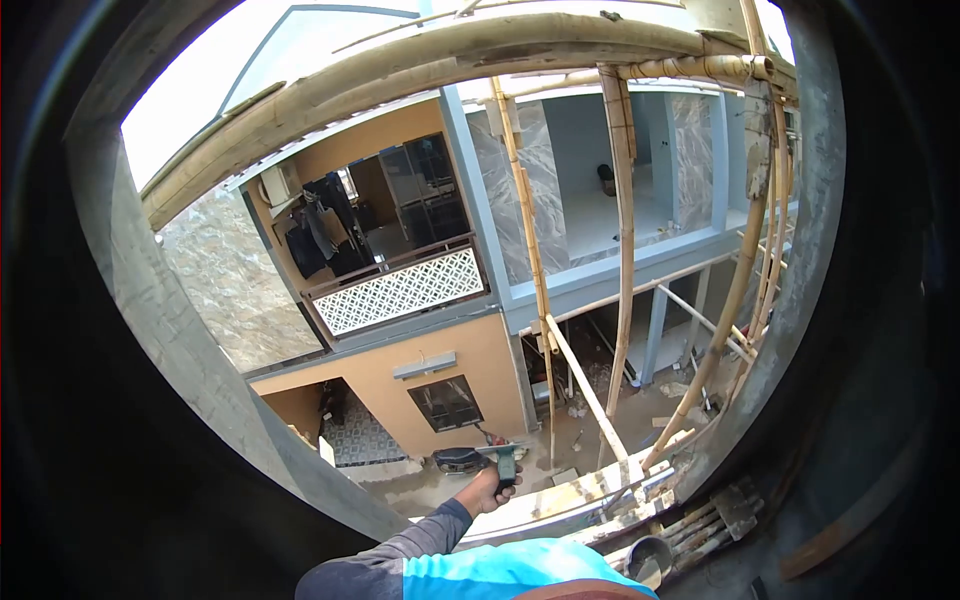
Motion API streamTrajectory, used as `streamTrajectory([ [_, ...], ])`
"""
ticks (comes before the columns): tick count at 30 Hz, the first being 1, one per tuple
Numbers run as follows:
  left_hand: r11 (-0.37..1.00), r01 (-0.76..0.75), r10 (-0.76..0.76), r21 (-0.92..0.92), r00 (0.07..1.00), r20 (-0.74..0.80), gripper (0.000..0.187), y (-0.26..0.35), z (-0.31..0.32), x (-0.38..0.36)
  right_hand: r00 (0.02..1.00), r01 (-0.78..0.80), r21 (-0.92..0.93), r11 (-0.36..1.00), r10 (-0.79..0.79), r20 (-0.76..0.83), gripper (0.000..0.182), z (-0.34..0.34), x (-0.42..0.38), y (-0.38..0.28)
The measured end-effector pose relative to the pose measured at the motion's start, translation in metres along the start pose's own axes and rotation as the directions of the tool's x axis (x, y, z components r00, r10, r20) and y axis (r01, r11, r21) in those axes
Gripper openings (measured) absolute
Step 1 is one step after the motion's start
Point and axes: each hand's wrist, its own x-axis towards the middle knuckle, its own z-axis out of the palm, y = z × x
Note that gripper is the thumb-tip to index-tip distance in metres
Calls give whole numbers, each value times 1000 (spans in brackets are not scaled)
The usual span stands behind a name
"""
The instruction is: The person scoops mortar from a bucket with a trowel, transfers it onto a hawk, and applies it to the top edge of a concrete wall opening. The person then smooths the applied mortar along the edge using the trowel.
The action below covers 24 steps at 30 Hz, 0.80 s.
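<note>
Hand grips green-handled trowel beside round bamboo poles.

Daylight over a peach-painted two-storey house w/ white lattice balcony railing, seen through lashed bamboo scaffold poles; grey concrete wall at left, rubble-strewn ground below.

A person in a grey and blue sleeve reaches one arm out over a wooden plank, and the hand is closed around the green handle of a trowel; which hand it is cannot be told. Bamboo scaffold poles rise and cross all around the opening. Far below lie a white lattice balcony rail, an orange house wall and rubble on the ground.
</note>
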Motion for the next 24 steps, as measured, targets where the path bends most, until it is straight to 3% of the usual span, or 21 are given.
streamTrajectory([
  [2, 1000, 5, -5, -25, 1000, 4, 25, -4, -9, 1, 994, 88, -16, 996, -89, -59, 32, 33, 4, 33],
  [3, 1000, 5, -5, -29, 1000, 3, 24, -9, -18, 6, 980, 111, 166, 980, -135, 147, 30, 24, 22, 50],
  [4, 998, 9, -7, -54, 999, 33, 22, -9, -16, 0, 978, -206, 365, 908, 180, 104, 29, -14, -15, 11],
  [5, 994, 53, -50, -98, 998, 38, 21, -12, -18, -2, 982, -191, 363, 912, 176, 73, 29, -19, -22, 10],
  [6, 997, 35, -32, -66, 998, 55, 21, -17, -25, 1, 961, -276, 411, 869, 247, 123, 31, -59, -48, -19],
  [7, 994, 59, -53, -97, 996, 71, 20, -21, -25, -1, 966, -247, 420, 873, 255, 38, 29, 6, -7, 42],
  [9, 995, 88, -83, -56, 994, 77, 23, -34, -32, 3, 946, -321, 492, 809, 294, 135, 31, -29, -33, 28],
  [10, 995, 91, -87, -43, 993, 81, 25, -41, -35, 6, 952, -294, 505, 811, 293, 83, 30, -37, -42, 28],
  [12, 996, 83, -84, 46, 996, 31, 28, -55, -41, 7, 922, -362, 616, 700, 365, 127, 27, -45, -60, 32],
  [14, 990, 127, -128, 53, 992, 17, 29, -67, -40, 7, 926, -361, 555, 749, 360, 117, 27, -46, -76, 46],
  [15, 986, 146, -146, 82, 989, 1, 30, -75, -44, 10, 897, -438, 544, 716, 388, 212, 17, -39, -76, 63],
  [16, 981, 162, -161, 109, 987, -16, 30, -83, -49, 13, 896, -444, 534, 719, 347, 278, 19, -32, -76, 78],
  [18, 981, 187, -187, 56, 982, 10, 27, -97, -58, 20, 866, -494, 526, 692, 444, 229, 23, -23, -92, 91],
  [20, 965, 238, -234, 109, 971, -46, 22, -104, -55, 24, 833, -550, 533, 643, 462, 303, 33, -14, -102, 106],
  [21, 963, 261, -256, 68, 963, -82, 15, -106, -51, 24, 949, -298, 455, 839, 311, 47, 37, 9, -103, 129],
  [22, 959, 274, -267, 70, 959, -90, 15, -112, -56, 28, 980, -38, 296, 954, 94, -177, 40, 13, -106, 131],
  [23, 953, 288, -277, 96, 954, -114, 12, -122, -66, 35, 979, -204, 218, 954, 198, 50, 46, 13, -100, 136],
  [24, 945, 302, -286, 122, 948, -138, 9, -133, -74, 42, 976, -216, 216, 952, 207, 62, 46, 1, -101, 121],
])
